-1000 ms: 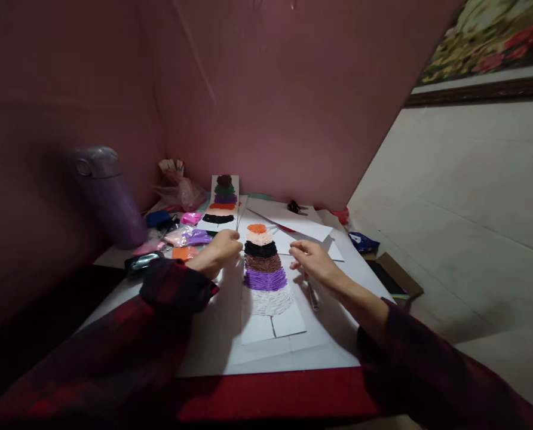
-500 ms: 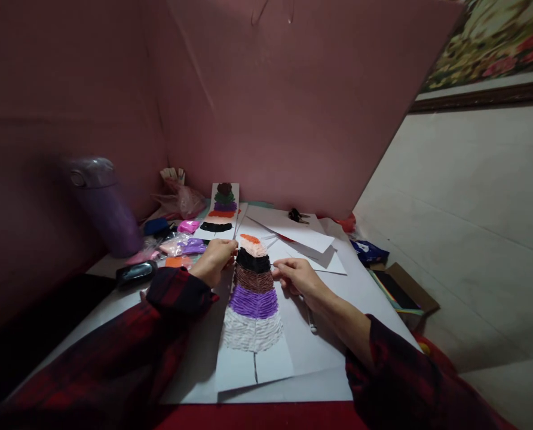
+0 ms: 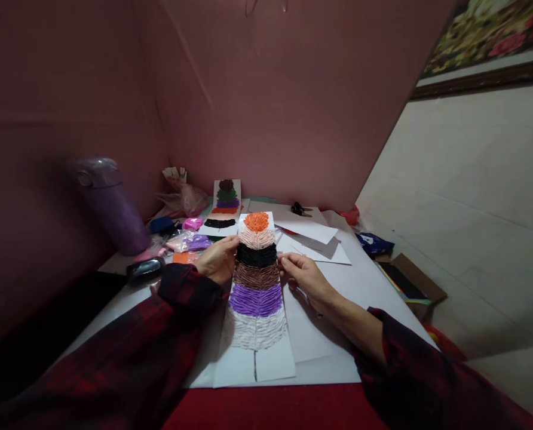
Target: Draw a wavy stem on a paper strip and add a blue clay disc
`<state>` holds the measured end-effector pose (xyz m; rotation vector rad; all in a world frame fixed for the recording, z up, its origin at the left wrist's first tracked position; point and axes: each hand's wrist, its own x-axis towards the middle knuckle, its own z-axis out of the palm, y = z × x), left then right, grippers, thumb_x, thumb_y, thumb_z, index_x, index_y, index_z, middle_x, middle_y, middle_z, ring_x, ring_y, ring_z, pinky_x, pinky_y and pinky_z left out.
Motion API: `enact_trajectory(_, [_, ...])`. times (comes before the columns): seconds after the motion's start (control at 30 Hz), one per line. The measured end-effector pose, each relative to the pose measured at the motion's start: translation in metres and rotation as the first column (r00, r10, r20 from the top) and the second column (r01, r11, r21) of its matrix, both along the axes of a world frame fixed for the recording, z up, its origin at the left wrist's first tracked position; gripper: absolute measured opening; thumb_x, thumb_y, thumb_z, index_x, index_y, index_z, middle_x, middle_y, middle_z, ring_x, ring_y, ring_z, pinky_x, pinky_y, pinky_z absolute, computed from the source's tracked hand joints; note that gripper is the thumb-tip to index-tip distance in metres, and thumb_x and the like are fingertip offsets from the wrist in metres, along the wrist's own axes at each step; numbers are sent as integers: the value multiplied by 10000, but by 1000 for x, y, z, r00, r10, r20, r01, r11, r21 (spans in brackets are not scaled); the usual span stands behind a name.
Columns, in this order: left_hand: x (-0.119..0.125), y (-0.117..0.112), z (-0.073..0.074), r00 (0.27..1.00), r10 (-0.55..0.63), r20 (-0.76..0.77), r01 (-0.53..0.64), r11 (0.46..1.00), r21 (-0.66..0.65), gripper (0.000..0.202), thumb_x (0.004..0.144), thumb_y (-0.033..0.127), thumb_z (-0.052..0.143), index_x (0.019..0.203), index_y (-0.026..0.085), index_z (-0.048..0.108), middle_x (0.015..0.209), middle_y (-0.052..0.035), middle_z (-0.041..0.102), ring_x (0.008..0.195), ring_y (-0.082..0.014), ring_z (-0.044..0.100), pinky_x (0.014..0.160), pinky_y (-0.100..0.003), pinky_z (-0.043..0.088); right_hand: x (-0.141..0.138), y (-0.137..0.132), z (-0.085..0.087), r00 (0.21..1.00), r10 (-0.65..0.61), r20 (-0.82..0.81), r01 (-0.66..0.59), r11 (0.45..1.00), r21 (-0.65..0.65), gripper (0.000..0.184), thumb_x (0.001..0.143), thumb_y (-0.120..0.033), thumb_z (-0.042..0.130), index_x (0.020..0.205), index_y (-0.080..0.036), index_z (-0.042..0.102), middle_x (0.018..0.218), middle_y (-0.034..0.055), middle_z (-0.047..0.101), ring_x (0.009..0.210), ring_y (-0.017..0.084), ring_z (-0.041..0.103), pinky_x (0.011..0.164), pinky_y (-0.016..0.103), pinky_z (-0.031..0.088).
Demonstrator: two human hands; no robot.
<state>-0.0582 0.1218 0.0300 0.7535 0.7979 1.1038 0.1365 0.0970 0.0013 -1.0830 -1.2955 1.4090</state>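
A long white card [image 3: 273,361] bears a feather-shaped picture in ridged clay-like bands of orange, pale peach, black, brown, purple and white, with a dark stem line at the bottom. My left hand [image 3: 219,258] grips its left edge beside the black band. On the opposite edge, my right hand [image 3: 306,276] pinches the card between thumb and fingers. The card's upper end is tilted up towards me, while its lower end lies near the table's front edge. A small part of a tool shows below my right wrist, too hidden to name.
Behind stands a second banded feather card [image 3: 224,206]. Clay packets [image 3: 198,241], a black glossy case [image 3: 145,270] and a purple bottle [image 3: 116,209] are on the left. Loose white sheets [image 3: 314,233] and a black clip-like object [image 3: 300,209] lie at the back right.
The card's top end has been raised, so its orange tip faces me more fully. My right hand has come onto the card's right edge. The view has shifted slightly.
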Motion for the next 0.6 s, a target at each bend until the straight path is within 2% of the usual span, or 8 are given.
enact_trajectory(0.2, [1,0,-5,1000,-11,14,11,1000,28,78,772,232,668,802,170,630,824,-60,688,831,-216,621,735,-332,490,-1,-3,0,998,55,-22,-54,998,9,286,756,-379,667,906,-136,653,648,-16,580,435,45,370,408,187,241])
enact_trajectory(0.37, [1,-7,0,998,-53,-31,56,993,102,150,875,286,567,901,158,643,849,-51,708,872,-226,629,765,-333,489,-1,-5,2,998,54,-26,-53,998,20,277,756,-355,686,912,-128,652,702,7,619,490,62,472,441,188,319])
enact_trajectory(0.47, [1,-10,2,994,-106,2,106,992,69,234,925,314,491,983,148,645,830,-50,718,856,-231,640,773,-348,492,0,-5,1,999,44,-29,-43,999,30,259,762,-341,691,912,-133,650,755,19,636,540,75,516,476,195,369])
enact_trajectory(0.6, [0,-12,2,987,-138,85,135,990,42,269,972,243,391,1050,154,632,857,-24,728,845,-191,651,787,-319,487,2,-3,-3,997,70,-31,-68,997,38,255,777,-352,680,926,-148,646,739,8,625,529,73,506,457,187,356])
